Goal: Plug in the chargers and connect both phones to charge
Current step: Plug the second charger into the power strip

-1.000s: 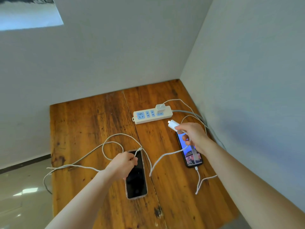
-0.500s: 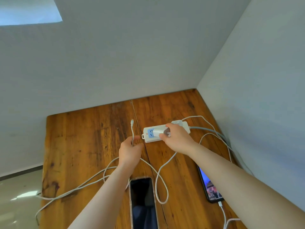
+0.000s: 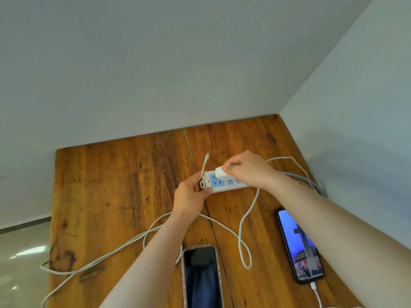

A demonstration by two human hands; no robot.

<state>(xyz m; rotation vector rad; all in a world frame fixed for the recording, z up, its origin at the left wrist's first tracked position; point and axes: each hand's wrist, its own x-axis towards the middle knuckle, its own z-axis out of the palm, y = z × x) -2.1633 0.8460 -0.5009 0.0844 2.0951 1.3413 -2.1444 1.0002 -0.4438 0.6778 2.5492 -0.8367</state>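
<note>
A white power strip (image 3: 219, 188) with blue sockets lies on the wooden table (image 3: 115, 187). My right hand (image 3: 251, 172) grips a white charger plug (image 3: 221, 172) and holds it on the strip's left socket. My left hand (image 3: 191, 196) pinches a white cable (image 3: 201, 172) beside the strip's left end, and the cable's free connector points up. A dark-screened phone (image 3: 201, 276) lies at the near edge with no cable in it. To the right, a lit phone (image 3: 299, 245) has a white cable in its bottom port.
Two grey walls meet at the table's far right corner. Loose white cable (image 3: 243, 245) loops across the table and off its left edge. A thicker grey cord (image 3: 311, 181) runs from the strip along the right wall. Shiny floor shows at the left.
My right hand carried the charger plug from above the lit phone to the power strip. My left hand lifted the cable end from the dark phone up beside the strip. The view shifted forward.
</note>
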